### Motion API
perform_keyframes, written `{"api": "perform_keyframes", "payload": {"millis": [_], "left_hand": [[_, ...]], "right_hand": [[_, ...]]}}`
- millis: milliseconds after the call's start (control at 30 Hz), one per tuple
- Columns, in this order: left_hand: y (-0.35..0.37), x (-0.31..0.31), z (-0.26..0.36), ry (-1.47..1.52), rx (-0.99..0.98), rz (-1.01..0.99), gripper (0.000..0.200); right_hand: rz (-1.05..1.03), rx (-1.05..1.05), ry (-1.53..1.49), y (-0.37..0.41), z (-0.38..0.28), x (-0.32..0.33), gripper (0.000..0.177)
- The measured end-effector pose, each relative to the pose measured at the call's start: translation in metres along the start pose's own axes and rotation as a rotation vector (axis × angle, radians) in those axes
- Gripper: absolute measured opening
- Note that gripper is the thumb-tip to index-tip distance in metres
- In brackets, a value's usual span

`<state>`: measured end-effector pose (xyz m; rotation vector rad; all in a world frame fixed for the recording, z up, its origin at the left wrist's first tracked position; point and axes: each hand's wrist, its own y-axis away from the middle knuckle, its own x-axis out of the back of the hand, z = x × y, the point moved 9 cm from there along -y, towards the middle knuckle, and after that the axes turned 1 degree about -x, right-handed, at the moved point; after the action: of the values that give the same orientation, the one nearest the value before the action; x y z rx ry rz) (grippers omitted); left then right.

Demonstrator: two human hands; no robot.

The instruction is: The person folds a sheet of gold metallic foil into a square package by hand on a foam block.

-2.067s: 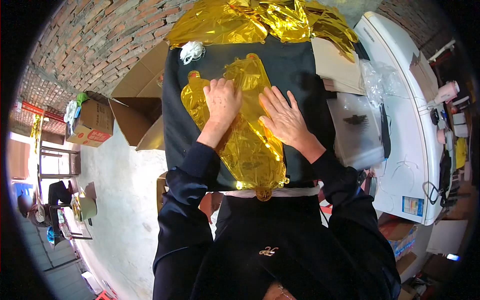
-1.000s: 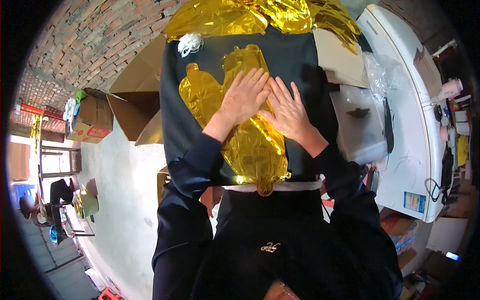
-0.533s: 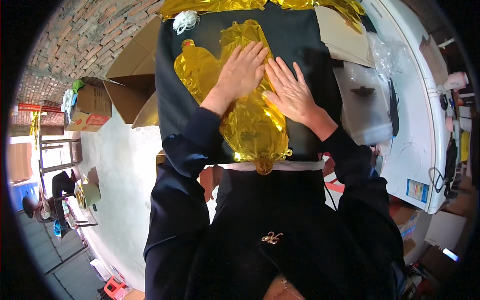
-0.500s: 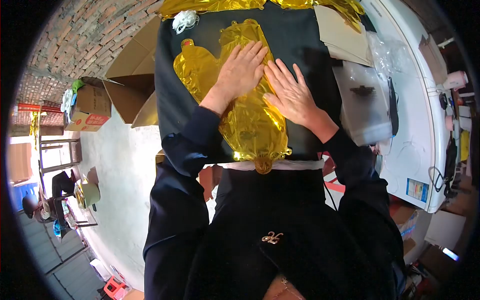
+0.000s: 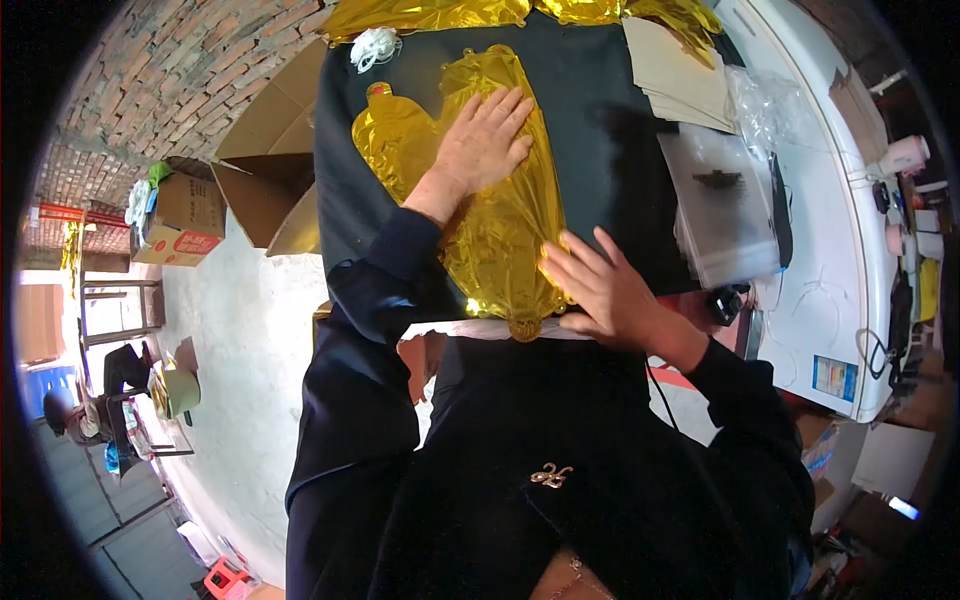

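Observation:
A gold foil balloon [image 5: 500, 235], flat and wrinkled, lies on a table covered in black cloth [image 5: 590, 90]. My left hand [image 5: 487, 140] rests flat on its upper part, fingers stretched out. Near its lower right edge is my right hand [image 5: 603, 292], fingers spread, with the fingertips right at the foil. A rounded lobe of gold foil with a small tab [image 5: 378, 92] extends to the left of my left hand. At the table's near edge, the balloon's round end tab [image 5: 525, 328] hangs close to my waist.
White string [image 5: 374, 48] lies bundled at the far left corner. More gold foil [image 5: 430, 14] runs along the far edge. Beige sheets [image 5: 680, 80] and clear plastic bags [image 5: 725, 225] are on the right, beside a white surface [image 5: 830, 250]. Cardboard boxes [image 5: 185, 215] stand left; a person sits farther off.
My right hand has moved down and toward me, from the balloon's middle to its lower right edge. My left hand stays nearly in place.

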<state>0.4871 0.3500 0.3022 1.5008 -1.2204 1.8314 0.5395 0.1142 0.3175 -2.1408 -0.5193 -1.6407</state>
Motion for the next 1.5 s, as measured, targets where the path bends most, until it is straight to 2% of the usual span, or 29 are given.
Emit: {"api": "perform_keyframes", "payload": {"millis": [100, 200, 233, 267, 367, 400, 433, 500, 600, 633, 700, 800, 833, 933, 1100, 1167, 1200, 1333, 1400, 1467, 1500], "left_hand": [[0.002, 0.001, 0.002, 0.008, -0.002, 0.005, 0.062], [0.0, 0.002, 0.001, -0.008, -0.007, -0.012, 0.063], [0.001, 0.002, 0.002, -0.017, -0.008, -0.034, 0.063], [0.001, 0.003, 0.002, -0.025, -0.009, -0.055, 0.063], [0.001, 0.002, 0.002, -0.004, -0.007, -0.05, 0.063], [0.002, 0.002, 0.002, -0.002, -0.013, -0.028, 0.063], [0.002, 0.002, 0.002, -0.002, -0.019, -0.005, 0.063], [0.002, 0.006, 0.002, 0.004, -0.03, 0.025, 0.062], [0.0, 0.002, 0.001, -0.012, -0.012, -0.054, 0.063], [0.0, 0.001, 0.002, -0.026, -0.005, -0.104, 0.065], [0.001, 0.003, 0.001, 0.015, 0.004, -0.057, 0.066], [0.001, 0.005, 0.0, 0.054, 0.009, -0.019, 0.07], [0.001, 0.006, 0.0, 0.064, 0.011, -0.005, 0.071], [0.004, 0.005, -0.003, 0.124, 0.02, 0.053, 0.072], [0.001, 0.016, -0.012, 0.291, 0.067, 0.166, 0.065], [0.005, 0.036, -0.022, 0.306, 0.103, 0.271, 0.062], [0.011, 0.044, -0.028, 0.314, 0.121, 0.32, 0.062], [0.07, 0.079, -0.078, 0.379, 0.4, 0.54, 0.063], [0.113, 0.088, -0.096, 0.23, 0.584, 0.577, 0.065], [0.152, 0.093, -0.108, 0.363, 0.794, 0.6, 0.066], [0.165, 0.089, -0.114, 0.527, 0.871, 0.638, 0.068]], "right_hand": [[-0.047, 0.051, -0.072, 0.021, -0.016, 0.003, 0.074], [-0.004, 0.106, -0.38, 0.032, -0.023, 0.023, 0.07], [0.078, 0.152, -0.403, 0.03, -0.024, 0.038, 0.059], [0.167, 0.152, -0.377, 0.025, -0.018, 0.047, 0.055], [0.444, 0.095, -0.27, -0.014, 0.004, 0.076, 0.048], [0.561, 0.141, -0.156, -0.029, 0.011, 0.078, 0.046], [0.503, -0.017, -0.269, -0.052, 0.028, 0.086, 0.04], [0.713, -0.032, -0.427, -0.084, 0.06, 0.085, 0.032], [0.893, -0.215, -0.881, -0.136, 0.122, 0.05, 0.026], [0.925, -0.282, -0.929, -0.146, 0.133, 0.043, 0.025], [0.983, -0.418, -1.024, -0.158, 0.153, 0.027, 0.023], [1.04, -0.456, -1.042, -0.16, 0.162, 0.005, 0.026], [1.007, -0.503, -0.939, -0.155, 0.161, 0.003, 0.027], [1.021, -0.436, -1.035, -0.157, 0.161, -0.002, 0.029], [0.948, -0.411, -0.727, -0.164, 0.155, 0.005, 0.028], [0.957, -0.401, -0.682, -0.165, 0.149, 0.007, 0.028], [0.895, -0.39, -0.601, -0.168, 0.142, 0.01, 0.029], [0.705, -0.291, -0.343, -0.178, 0.123, 0.016, 0.033], [0.662, -0.234, -0.276, -0.182, 0.112, 0.016, 0.032], [0.616, -0.238, -0.263, -0.185, 0.11, 0.011, 0.031], [0.593, -0.234, -0.244, -0.186, 0.109, 0.009, 0.032]]}}
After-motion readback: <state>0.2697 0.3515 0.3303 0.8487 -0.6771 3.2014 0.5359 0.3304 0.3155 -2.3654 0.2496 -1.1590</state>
